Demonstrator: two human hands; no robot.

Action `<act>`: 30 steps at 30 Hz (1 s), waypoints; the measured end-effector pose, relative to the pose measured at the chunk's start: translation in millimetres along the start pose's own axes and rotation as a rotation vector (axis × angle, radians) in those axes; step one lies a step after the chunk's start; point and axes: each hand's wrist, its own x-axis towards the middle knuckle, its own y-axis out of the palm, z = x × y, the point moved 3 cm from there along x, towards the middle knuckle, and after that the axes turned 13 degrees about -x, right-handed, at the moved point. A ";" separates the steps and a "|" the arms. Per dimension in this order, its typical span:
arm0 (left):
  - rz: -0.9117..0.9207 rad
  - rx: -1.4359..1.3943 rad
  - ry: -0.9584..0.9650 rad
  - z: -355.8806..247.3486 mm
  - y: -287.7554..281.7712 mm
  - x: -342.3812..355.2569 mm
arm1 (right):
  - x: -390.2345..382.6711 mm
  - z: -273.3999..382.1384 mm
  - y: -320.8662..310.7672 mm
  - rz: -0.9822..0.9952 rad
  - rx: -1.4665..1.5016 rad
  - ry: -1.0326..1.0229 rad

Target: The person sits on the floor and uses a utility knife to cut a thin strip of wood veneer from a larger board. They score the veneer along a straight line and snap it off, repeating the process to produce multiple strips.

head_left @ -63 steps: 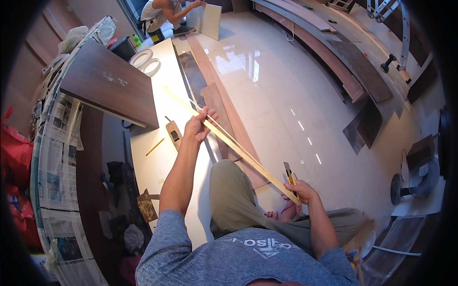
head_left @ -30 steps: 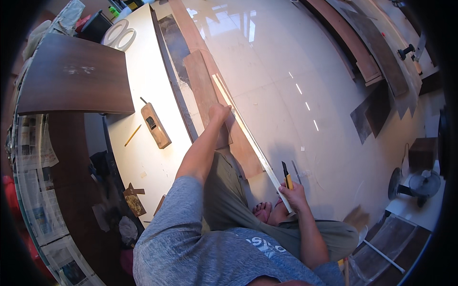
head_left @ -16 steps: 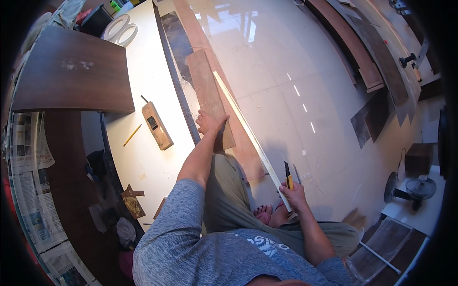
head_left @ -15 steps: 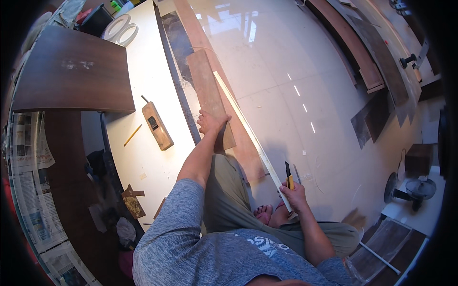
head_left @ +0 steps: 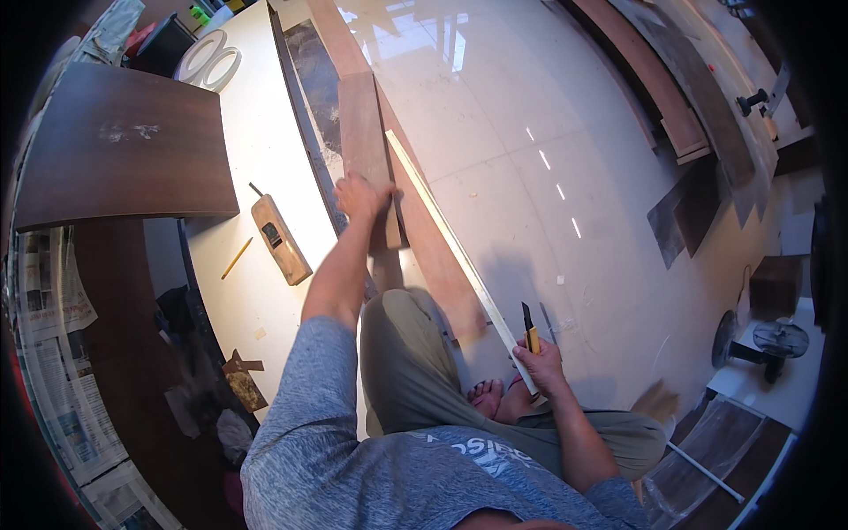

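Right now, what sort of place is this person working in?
Probably a room being fitted out with woodwork. Brown veneer strips and boards lie across a glossy tiled floor, a wooden hand plane rests on a white panel, and the right hand holds a utility knife.

By the right hand (head_left: 541,364), a yellow-handled knife (head_left: 529,330) with a dark blade and a pale cream strip (head_left: 450,243); under the left hand (head_left: 360,196), a reddish-brown plank (head_left: 364,132); left of it, a tan wooden plane (head_left: 280,238), yellow pencil (head_left: 236,258), white board (head_left: 256,159)
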 end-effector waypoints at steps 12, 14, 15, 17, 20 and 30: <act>0.141 -1.320 -0.043 -6.3 -26.9 25.6 | 38.5 26.6 34.0 -0.021 -0.016 -0.049; 0.005 -1.146 -0.046 11.9 -15.7 14.0 | 65.2 28.8 52.7 -0.038 -0.037 -0.096; -0.064 -1.062 -0.045 19.5 -11.1 7.7 | 79.1 31.6 62.2 -0.036 -0.033 -0.125; -0.096 -0.913 -0.069 20.6 -12.4 -18.6 | 101.3 41.5 76.1 -0.063 -0.096 -0.187; -0.136 -0.773 -0.095 34.8 -2.7 -36.1 | 124.6 63.9 94.9 -0.116 -0.256 -0.249; -0.115 -0.548 -0.139 28.2 14.1 -72.3 | 182.2 98.3 123.2 -0.177 -0.443 -0.187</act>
